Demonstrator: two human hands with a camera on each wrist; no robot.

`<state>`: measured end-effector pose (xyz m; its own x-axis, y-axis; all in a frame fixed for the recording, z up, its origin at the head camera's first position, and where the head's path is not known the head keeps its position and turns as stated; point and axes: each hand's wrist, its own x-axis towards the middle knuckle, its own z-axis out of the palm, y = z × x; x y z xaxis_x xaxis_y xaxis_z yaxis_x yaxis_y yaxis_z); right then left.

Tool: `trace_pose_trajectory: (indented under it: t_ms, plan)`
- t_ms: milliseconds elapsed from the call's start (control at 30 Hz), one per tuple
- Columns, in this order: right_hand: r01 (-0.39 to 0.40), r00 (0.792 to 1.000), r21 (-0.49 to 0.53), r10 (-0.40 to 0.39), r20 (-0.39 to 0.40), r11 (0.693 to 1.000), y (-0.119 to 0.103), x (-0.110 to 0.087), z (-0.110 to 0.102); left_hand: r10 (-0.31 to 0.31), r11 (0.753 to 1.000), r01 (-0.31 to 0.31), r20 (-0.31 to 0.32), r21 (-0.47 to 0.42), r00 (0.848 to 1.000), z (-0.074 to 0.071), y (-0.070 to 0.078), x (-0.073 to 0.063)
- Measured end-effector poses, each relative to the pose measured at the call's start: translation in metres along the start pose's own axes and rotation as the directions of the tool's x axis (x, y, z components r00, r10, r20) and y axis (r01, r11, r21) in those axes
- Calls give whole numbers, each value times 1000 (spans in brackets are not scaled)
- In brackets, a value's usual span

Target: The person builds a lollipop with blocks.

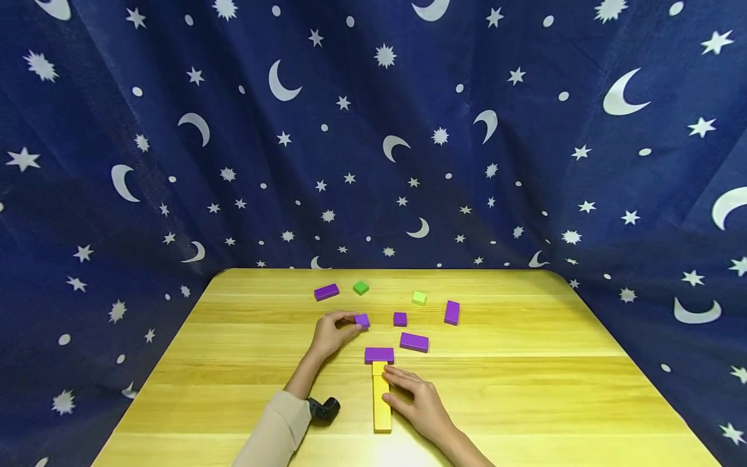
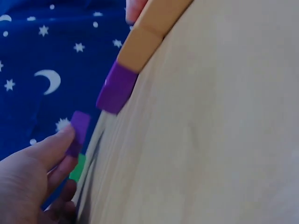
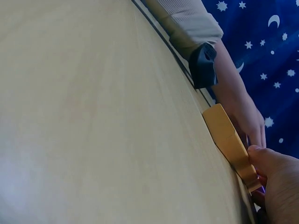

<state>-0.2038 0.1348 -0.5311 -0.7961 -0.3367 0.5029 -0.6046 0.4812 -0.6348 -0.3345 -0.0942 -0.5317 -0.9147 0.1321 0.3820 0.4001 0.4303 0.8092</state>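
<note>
My left hand [image 1: 332,334] pinches a small purple block [image 1: 362,321] between thumb and fingers; the left wrist view shows this purple block [image 2: 80,128] at the fingertips. My right hand [image 1: 421,405] rests against the right side of a yellow row, its fingers fairly straight. That row is a long yellow block [image 1: 382,408] with a short yellow block [image 1: 380,368] at its far end. Across the far end lies a purple block [image 1: 379,355], forming a T. In the right wrist view, the thumb of the right hand [image 3: 280,175] touches the yellow block [image 3: 226,135].
Beyond the T lie a purple block [image 1: 414,342], a small purple block [image 1: 399,319], another purple block [image 1: 452,312], a light green block [image 1: 419,298], a green block [image 1: 360,288] and a far purple block [image 1: 326,292]. A starry curtain [image 1: 373,143] hangs behind the wooden table [image 1: 525,389].
</note>
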Motion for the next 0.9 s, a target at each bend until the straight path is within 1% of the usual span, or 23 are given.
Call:
trace_pose_trajectory:
  t_ms: [67, 100, 167, 300, 333, 533, 667, 767, 900]
  plan:
    - [6, 1000, 0, -6, 0, 1000, 0, 0, 0, 24, 1000, -22, 74, -22, 997, 3, 1, -4]
    - [9, 1000, 2, -9, 1, 1000, 0, 1, 0, 41, 999, -39, 96, -19, 995, 3, 1, -5]
    - [12, 1000, 6, -12, 3, 1000, 0, 1, 0, 55, 998, -54, 120, -10, 991, 5, 2, -8]
    - [12, 1000, 12, -12, 8, 1000, 0, 2, 0, 52, 997, -58, 131, 42, 990, 5, 4, -11]
    - [11, 1000, 13, -11, 9, 1000, 0, 2, 0, 42, 998, -49, 132, 50, 990, 4, 5, -12]
    - [-1, 1000, 10, 1, 19, 1000, 1, 2, 0, 65, 993, -79, 151, 87, 986, 3, 5, -14]
    - [-10, 1000, 8, 10, 25, 1000, 1, 2, 0, 69, 993, -85, 184, 83, 981, 1, 3, -14]
    - [-12, 1000, 10, 12, 28, 1000, 1, 2, 0, 51, 996, -65, 200, 63, 979, 1, 2, -13]
    - [-15, 1000, 9, 15, 25, 1000, 1, 1, 0, 37, 998, -46, 182, 47, 983, 3, 4, -12]
